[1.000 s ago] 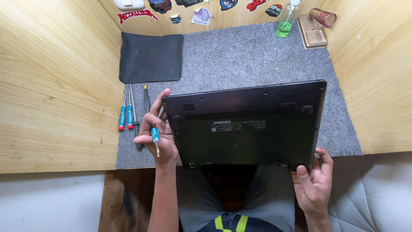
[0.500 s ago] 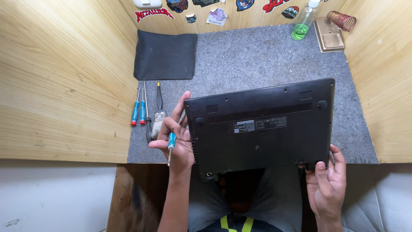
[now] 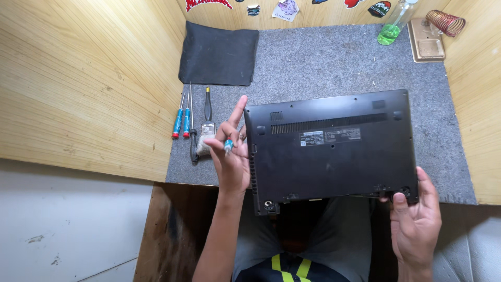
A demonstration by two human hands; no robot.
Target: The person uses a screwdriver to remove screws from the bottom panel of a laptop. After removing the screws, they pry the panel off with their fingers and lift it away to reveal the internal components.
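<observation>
I see my left hand (image 3: pixel 229 156) raised at the left edge of the flat black laptop lying bottom-up (image 3: pixel 331 149) on the grey felt mat (image 3: pixel 334 62). That hand pinches a small screwdriver with a blue handle (image 3: pixel 228 145) between thumb and middle fingers, while the index finger points up and away from me, just beside the laptop's far left corner. The heel of the hand sits against the laptop's left side.

My right hand (image 3: pixel 415 222) is at the laptop's near right corner, thumb laid on the underside by the corner and the other fingers curled beneath the edge, so it grips the case there. The near edge of the laptop hangs past the mat, above my lap, between the two hands.

Just left of my left hand lie loose tools on the mat: two thin screwdrivers with blue and red handles (image 3: pixel 181 122), a long thin black-handled driver (image 3: pixel 193 136), and a small brush with a black handle and yellow tip (image 3: pixel 207 125), its bristles partly hidden behind my fingers. Beyond those, farther from me, lies a dark folded cloth pad (image 3: pixel 219 52). Well beyond my right hand, at the far edge of the mat, stand a clear bottle with green liquid (image 3: pixel 392 26) and a small tan tray (image 3: pixel 427 40).
</observation>
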